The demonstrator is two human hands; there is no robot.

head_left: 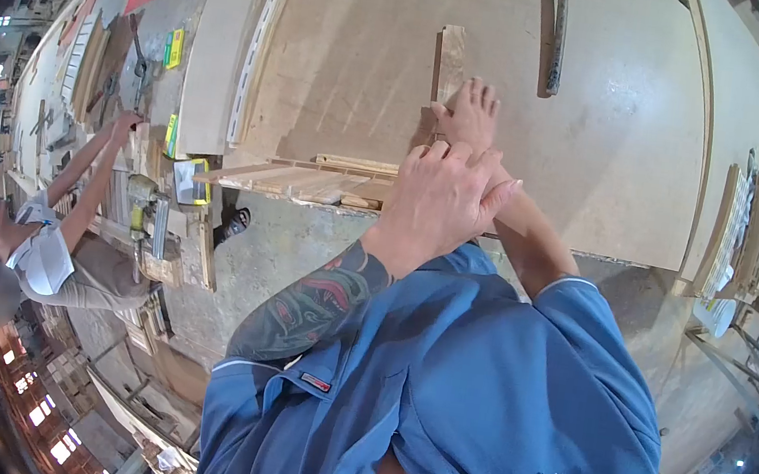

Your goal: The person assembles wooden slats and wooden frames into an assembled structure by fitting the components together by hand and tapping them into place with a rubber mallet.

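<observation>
My right hand (470, 116) lies palm down, its fingers stretched out, at the near end of a short light wooden strip (452, 52). My left hand (446, 193) is nearer to my body, in front of my right wrist, with bent fingers. Its fingertips are hidden, and I cannot make out what lies under them. A slatted wooden panel (310, 183) stands along the table's front edge, just left of my left hand. Behind the panel lies a small wooden strip (355, 164).
The large board-topped table (615, 171) carries a dark metal bar (557, 41) at the back and a long slotted strip (262, 52) on the left. Stacked slats (732, 223) stand at the right edge. A co-worker (66, 246) reaches over the left bench, near a yellow-framed box (192, 182).
</observation>
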